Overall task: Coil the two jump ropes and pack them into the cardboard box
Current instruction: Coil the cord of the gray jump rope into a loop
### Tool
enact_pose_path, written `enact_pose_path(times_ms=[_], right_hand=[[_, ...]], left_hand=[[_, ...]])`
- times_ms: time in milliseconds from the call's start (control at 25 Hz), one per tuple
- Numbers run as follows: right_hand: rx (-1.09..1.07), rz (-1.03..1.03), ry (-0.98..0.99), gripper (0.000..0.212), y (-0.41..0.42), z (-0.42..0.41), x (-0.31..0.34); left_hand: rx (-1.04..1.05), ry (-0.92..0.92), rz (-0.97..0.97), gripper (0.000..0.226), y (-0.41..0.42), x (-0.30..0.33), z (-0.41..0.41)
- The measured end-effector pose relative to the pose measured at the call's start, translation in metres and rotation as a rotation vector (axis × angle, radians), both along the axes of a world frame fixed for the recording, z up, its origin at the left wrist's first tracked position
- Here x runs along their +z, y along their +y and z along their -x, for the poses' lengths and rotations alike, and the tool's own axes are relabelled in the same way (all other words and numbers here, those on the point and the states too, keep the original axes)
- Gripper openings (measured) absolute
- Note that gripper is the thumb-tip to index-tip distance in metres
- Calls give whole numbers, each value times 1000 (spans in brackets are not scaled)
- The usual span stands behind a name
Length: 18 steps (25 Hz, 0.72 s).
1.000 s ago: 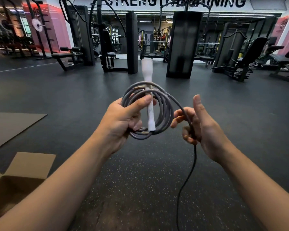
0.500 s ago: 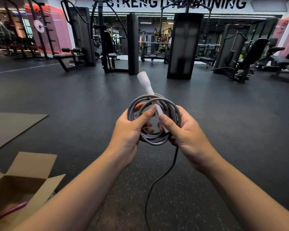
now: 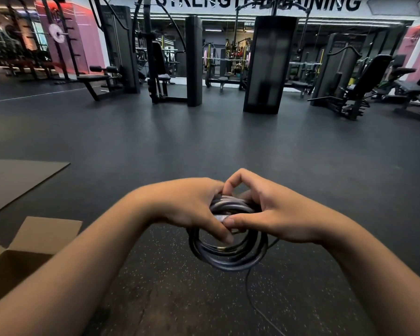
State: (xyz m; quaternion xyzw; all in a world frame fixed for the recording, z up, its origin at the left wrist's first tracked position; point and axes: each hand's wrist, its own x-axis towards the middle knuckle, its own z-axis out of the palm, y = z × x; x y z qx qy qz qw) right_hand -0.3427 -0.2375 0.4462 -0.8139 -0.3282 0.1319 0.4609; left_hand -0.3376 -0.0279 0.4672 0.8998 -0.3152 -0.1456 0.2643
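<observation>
1. Dark speckled gym floor (image 3: 204,299) fills my whole lower view, and a loose strand of rope trails down over it toward the bottom edge.
2. Closest to me, I hold the coiled jump rope (image 3: 228,253) above that floor with both hands, knuckles nearly touching at the top of the coil.
3. My left hand (image 3: 192,204) curls round the coil's upper left side, thumb laid across the loops.
4. My right hand (image 3: 272,214) grips the upper right side, thumb pressed on a pale piece at the middle, forefinger bent above.
5. At my lower left the cardboard box (image 3: 22,258) stands open, one flap raised; I cannot tell what lies inside.
6. Beyond it a flat cardboard sheet (image 3: 17,183) lies on the floor.
7. Past my hands the floor runs bare and wide.
8. Farthest off stand weight machines (image 3: 170,64) and benches (image 3: 364,81).
</observation>
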Motion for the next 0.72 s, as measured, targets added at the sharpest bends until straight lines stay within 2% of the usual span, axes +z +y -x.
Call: enact_pose_path(times_ms=[80, 160, 240, 280, 400, 480, 600, 720], right_hand=[[-34, 3, -16, 38, -2, -2, -2], [-85, -54, -71, 39, -3, -4, -3], [-189, -177, -162, 38, -2, -8, -1], [-249, -259, -197, 36, -3, -10, 1], [-415, -460, -166, 44, -15, -19, -1], [-503, -521, -95, 53, -22, -24, -7], [-562, -476, -51, 72, -25, -29, -21], [-426, -412, 70, 81, -15, -25, -32]], left_hand=[[81, 91, 79, 27, -3, -12, -4], [124, 185, 153, 26, -3, -18, -5], [103, 147, 175, 27, -4, -15, -4], [72, 134, 247, 26, -4, -14, -3], [65, 182, 630, 15, -3, -8, -2], [106, 233, 893, 23, -9, -11, -1], [200, 373, 1297, 23, -23, -18, -3], [331, 416, 1589, 24, -32, -17, -7]])
